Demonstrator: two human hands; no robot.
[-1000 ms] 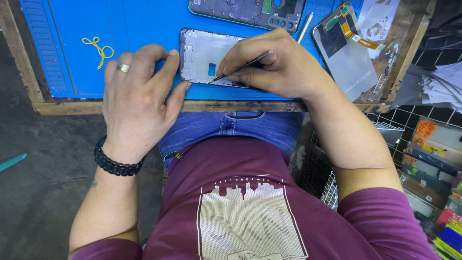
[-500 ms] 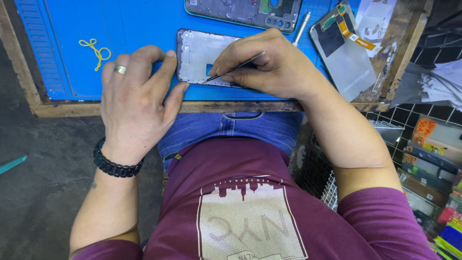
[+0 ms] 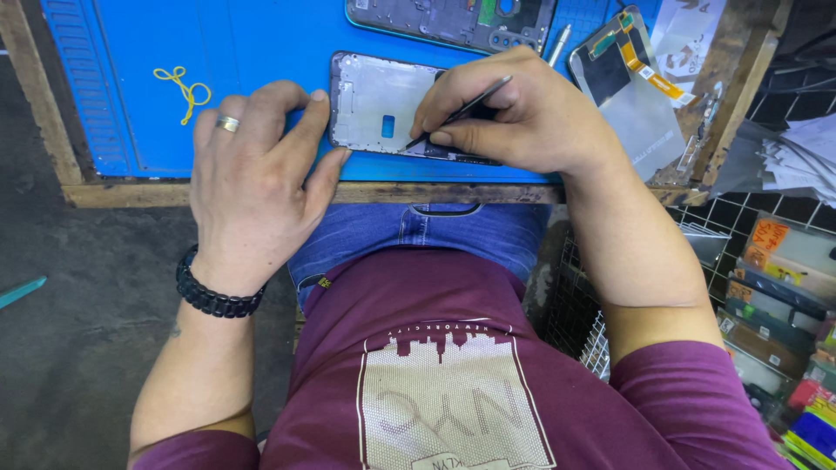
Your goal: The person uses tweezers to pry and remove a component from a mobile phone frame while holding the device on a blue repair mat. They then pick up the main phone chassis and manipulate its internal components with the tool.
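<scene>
At the near edge of the blue mat, my left hand pins the phone frame flat, fingers spread — my right hand pinches the thin tool, its tip barely shifted along the frame's lower edge since a second ago.

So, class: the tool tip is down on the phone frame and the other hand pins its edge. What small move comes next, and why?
Probably a short drag of the thin black tool along the lower edge of the phone frame. The right hand grips it like a pen, tip on the frame; the left hand braces the frame on the blue mat.
</scene>
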